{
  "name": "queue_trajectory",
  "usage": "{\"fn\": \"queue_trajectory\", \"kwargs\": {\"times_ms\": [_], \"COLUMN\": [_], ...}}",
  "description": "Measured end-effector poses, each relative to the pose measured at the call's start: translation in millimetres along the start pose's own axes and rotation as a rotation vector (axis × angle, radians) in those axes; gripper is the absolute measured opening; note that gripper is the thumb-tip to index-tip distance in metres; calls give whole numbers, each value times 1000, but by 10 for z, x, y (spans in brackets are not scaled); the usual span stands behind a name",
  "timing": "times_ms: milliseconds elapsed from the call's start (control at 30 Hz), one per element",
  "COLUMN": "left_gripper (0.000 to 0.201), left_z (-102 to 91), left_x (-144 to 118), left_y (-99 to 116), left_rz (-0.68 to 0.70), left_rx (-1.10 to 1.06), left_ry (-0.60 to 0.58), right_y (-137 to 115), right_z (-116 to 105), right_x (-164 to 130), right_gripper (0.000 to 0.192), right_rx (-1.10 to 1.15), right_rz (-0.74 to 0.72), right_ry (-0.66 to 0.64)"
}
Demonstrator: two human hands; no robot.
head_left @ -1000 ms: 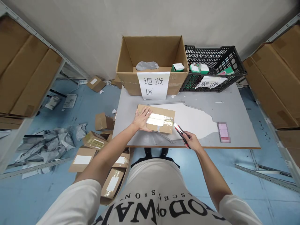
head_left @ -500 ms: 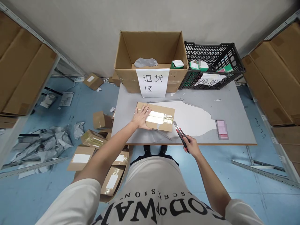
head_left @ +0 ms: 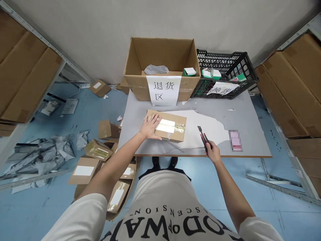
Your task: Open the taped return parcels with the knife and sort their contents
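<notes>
2 bare hands reach over a grey desk (head_left: 253, 134). The left hand (head_left: 151, 127) lies flat with fingers spread on the left end of a taped carton (head_left: 178, 134), which rests near the desk's front edge, left of centre. The right hand (head_left: 212, 151), curled around the handle of a utility knife (head_left: 204, 138), is apart from the carton, to its right.

Good handling here likely means firm, even pressure from the left palm, fingers well behind the blade's line, and a shallow blade angle, so that only tape is cut and nothing inside is nicked.

The carton's long axis runs left to right, its right end angled slightly toward the person; tape follows that length, and 1 white label (head_left: 166, 126) faces up. The knife's long axis runs away from the person, its tip pointing to the desk's far side and leaning slightly left.
</notes>
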State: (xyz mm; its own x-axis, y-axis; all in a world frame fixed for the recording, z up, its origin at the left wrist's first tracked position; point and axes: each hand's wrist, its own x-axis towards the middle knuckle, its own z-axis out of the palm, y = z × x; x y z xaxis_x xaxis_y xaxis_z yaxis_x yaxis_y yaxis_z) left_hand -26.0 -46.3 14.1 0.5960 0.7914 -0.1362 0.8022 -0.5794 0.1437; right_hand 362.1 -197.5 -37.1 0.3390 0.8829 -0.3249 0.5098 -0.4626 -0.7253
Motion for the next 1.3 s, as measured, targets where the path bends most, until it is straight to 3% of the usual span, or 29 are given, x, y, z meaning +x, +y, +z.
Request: {"fn": "queue_trajectory", "kwargs": {"times_ms": [133,233,400,567,767,1067,1300], "left_gripper": [108,101,98,88,80,79,81], "left_z": [64,128,220,258,272,334,341], "left_x": [-118,-236,-404,-441,-413,-340,-304], "left_y": [61,134,221,251,282,384,421], "left_rz": [-17,-79,-172,-214,-246,-319,-336], "left_rx": [-17,-15,19,29,21,33,20], "left_ry": [74,101,96,106,101,110,120], "right_y": [35,81,278,499,652,539,426], "right_z": [118,206,272,381,663,1005,1071], "right_x": [459,746,1031,1055,950,1060,1049], "right_gripper": [55,52,52,50,51,51,50], "right_rx": [-260,-360,-205,-61,47,53,-33], "right_rz": [-39,-39,11,40,57,50,63], "right_ry": [232,273,334,279,211,215,268]}}
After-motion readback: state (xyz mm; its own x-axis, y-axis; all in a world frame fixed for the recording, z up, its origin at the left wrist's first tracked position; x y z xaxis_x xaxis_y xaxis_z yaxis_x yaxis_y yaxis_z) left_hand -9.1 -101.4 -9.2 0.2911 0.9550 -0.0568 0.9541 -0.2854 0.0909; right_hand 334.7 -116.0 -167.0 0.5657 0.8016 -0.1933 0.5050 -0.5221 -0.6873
